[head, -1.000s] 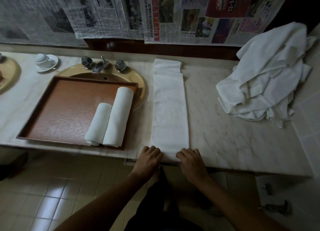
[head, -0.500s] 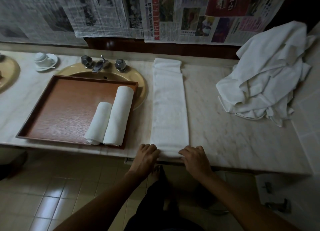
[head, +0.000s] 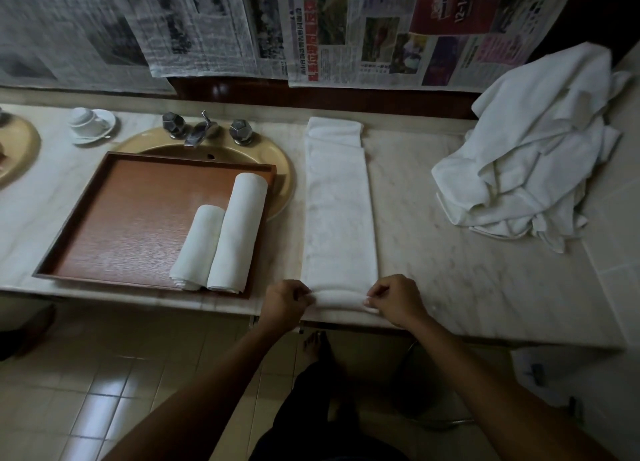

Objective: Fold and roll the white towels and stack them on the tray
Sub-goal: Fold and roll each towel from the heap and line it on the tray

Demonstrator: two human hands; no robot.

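Note:
A long folded white towel (head: 338,211) lies lengthwise on the marble counter, running from the back wall to the front edge. Its near end is curled into a small roll. My left hand (head: 285,301) pinches the left end of that roll and my right hand (head: 394,299) pinches the right end. To the left, a brown wooden tray (head: 131,218) holds two rolled white towels side by side: a short one (head: 198,246) and a longer one (head: 239,232) at the tray's right side.
A heap of loose white towels (head: 533,149) lies at the back right of the counter. Behind the tray are a beige sink (head: 280,169) with a metal tap (head: 201,131) and a white cup on a saucer (head: 90,124). Newspaper sheets hang on the wall.
My hands went from lying on the towel's near edge to pinching it and turning it over into a first small roll.

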